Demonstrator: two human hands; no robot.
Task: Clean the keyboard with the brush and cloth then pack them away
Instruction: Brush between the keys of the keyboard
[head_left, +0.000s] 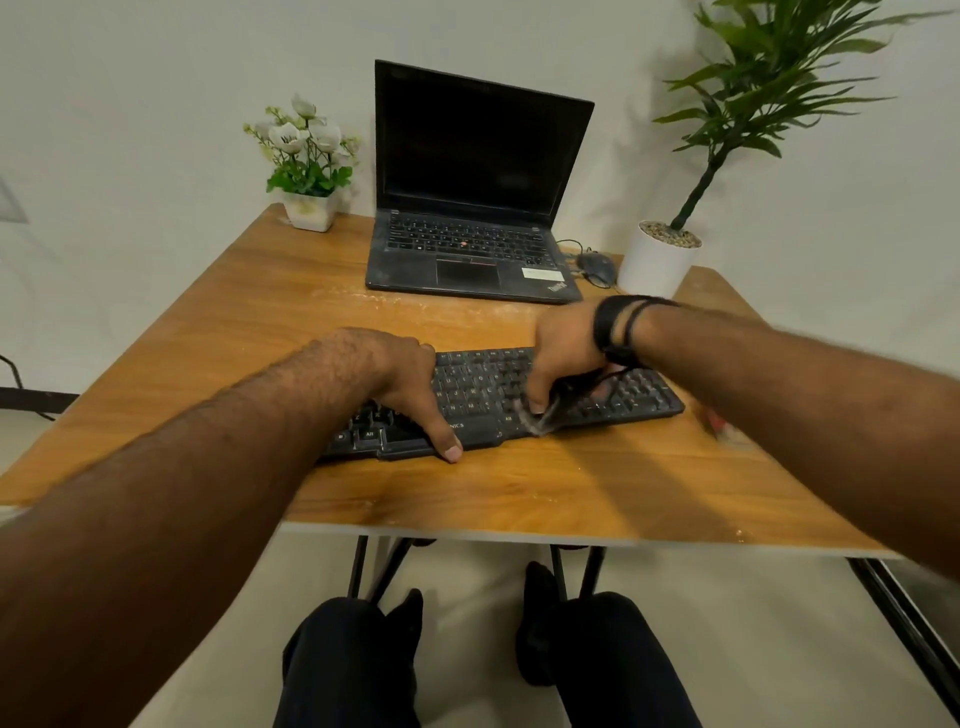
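Wooden table (249, 312), open black laptop (470, 208) at the far edge with dark screen, white flowers in small white pot (306, 161) to its left, mouse (596, 266) and tall green plant in white pot (660, 260) to its right

Light: soft, even, moderately bright indoor light.
Shadows: broad dark bands fall on the table (249, 291) toward the near edge.
Blur: right hand (563, 358) and brush (550, 413) smeared.
Distortion: wide-angle bending at the edges.
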